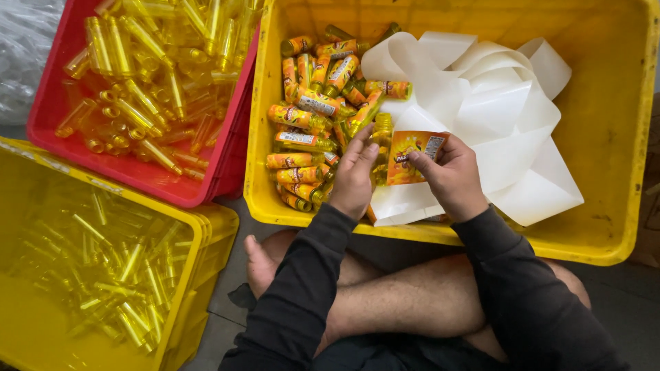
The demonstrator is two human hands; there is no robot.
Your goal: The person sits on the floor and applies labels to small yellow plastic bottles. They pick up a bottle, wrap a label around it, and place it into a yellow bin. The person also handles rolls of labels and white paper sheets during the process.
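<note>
Pinching an orange label (412,156), right hand (454,180); left hand (354,177) grips a small bottle (381,148)

Light: even, soft, daylight-like, from above — no hard shadows. Faint shade under the hands, on the white paper strip (495,117) and along the inner walls of the big yellow crate (619,137). Bright glints on the clear yellow tubes in the red crate (48,110); the tubes in the lower yellow bin (199,240) look smeared and soft. Centre sharp. Corners slightly stretched — wide-lens bend at crate edges. Colours strongly saturated.
</note>
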